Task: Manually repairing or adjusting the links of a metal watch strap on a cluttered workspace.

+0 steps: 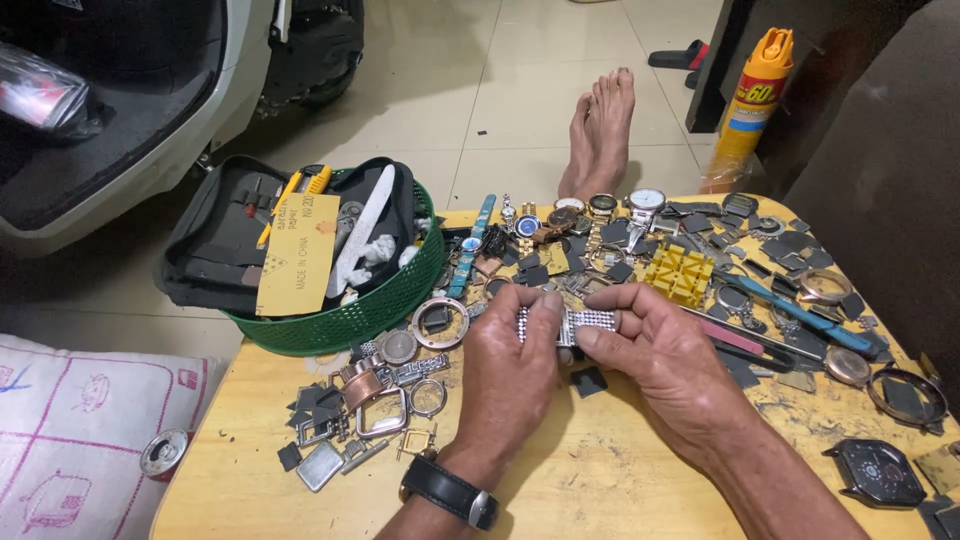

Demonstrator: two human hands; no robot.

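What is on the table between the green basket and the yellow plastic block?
In the head view, between the green basket and the yellow block lie a blue strap, watches, dark square pieces and a round bezel.

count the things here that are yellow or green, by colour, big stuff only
Yellow: 3 – plastic block, spray can, card
Green: 1 – basket
Total: 4
Left hand and right hand hold a silver studded strap, not counted.
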